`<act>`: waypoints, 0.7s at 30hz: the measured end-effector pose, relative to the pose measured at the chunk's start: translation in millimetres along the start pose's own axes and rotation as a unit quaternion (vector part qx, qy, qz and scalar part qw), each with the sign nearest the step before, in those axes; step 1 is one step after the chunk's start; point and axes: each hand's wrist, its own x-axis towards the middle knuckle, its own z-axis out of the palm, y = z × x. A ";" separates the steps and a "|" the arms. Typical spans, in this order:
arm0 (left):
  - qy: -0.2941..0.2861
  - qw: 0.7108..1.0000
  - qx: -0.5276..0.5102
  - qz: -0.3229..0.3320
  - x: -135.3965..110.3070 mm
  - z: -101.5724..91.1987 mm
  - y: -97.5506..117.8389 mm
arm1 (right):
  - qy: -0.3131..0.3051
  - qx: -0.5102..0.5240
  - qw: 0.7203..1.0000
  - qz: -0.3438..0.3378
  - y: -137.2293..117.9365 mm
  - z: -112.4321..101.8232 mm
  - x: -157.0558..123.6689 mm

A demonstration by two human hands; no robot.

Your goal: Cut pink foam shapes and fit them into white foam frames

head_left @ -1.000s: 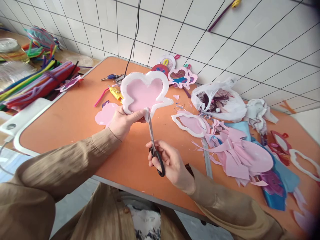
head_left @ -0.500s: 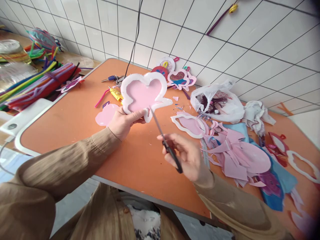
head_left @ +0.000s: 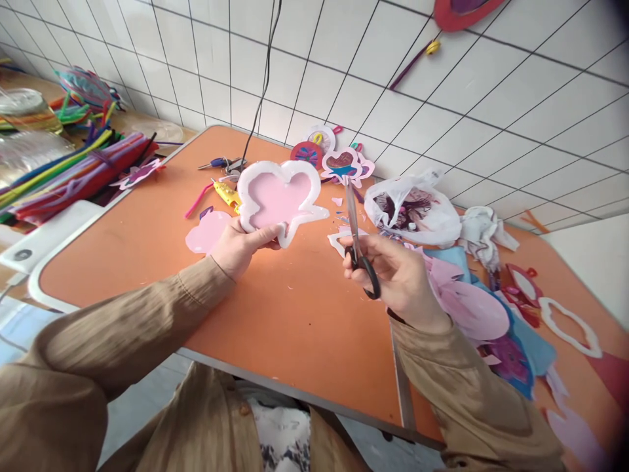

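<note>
My left hand (head_left: 240,248) pinches the lower edge of a pink foam cutout (head_left: 280,195) with a thick white scalloped border and a pointed tip at right. The piece is held up above the orange table. In my right hand (head_left: 398,275) is a pair of black-handled scissors (head_left: 354,223), blades pointing up and away, apart from the cutout. Behind my left hand lies a flat pink foam shape (head_left: 209,233). A yellow glue gun (head_left: 227,195) rests just left of the cutout, partly hidden by it.
Pink foam scraps (head_left: 474,308) and blue pieces pile up at right, beside a white plastic bag (head_left: 413,210). Finished-looking foam ornaments (head_left: 339,162) lean near the tiled wall. Colourful pipe cleaners (head_left: 88,174) fill the left side. A black cable (head_left: 265,85) hangs behind the cutout.
My right hand has drawn the scissors away from the cutout toward the right, and the blades now point more upright. My left hand still holds the cutout in about the same place.
</note>
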 end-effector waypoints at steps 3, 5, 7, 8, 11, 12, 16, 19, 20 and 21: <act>0.005 1.000 0.002 -0.002 -0.2 0.5 0.7 | 0.006 0.024 1.000 -0.003 2.3 -4.4 3.4; 0.003 1.000 0.003 0.001 0.0 -0.4 -0.1 | 0.006 0.023 1.000 0.010 8.4 -7.7 6.0; -0.005 1.000 0.002 0.010 0.1 -1.9 -1.2 | 0.004 -0.007 0.999 0.033 18.2 -8.8 8.1; -0.011 1.000 0.001 0.014 0.1 -2.6 -1.5 | 0.001 -0.040 0.998 0.046 23.6 -7.7 8.7; -0.020 1.000 -0.001 0.017 -0.6 -3.8 -1.2 | -0.042 -0.208 0.974 0.076 34.7 3.6 7.0; -0.020 1.000 0.000 0.014 -0.8 -3.8 -0.8 | -0.064 -0.271 0.957 0.077 35.6 9.3 5.4; -0.031 0.999 0.012 0.001 -1.1 -2.6 0.6 | -0.112 -0.382 0.915 0.065 32.4 25.8 0.6; -0.039 0.999 0.024 -0.004 -1.3 -1.9 0.5 | -0.082 -0.272 0.956 0.075 36.7 20.9 3.5; -0.037 0.999 0.025 -0.003 -1.5 -2.0 0.2 | -0.058 -0.231 0.969 0.074 40.0 16.9 5.5; -0.037 0.999 0.028 -0.002 -1.8 -2.4 -0.1 | -0.034 -0.202 0.976 0.069 43.4 13.0 7.4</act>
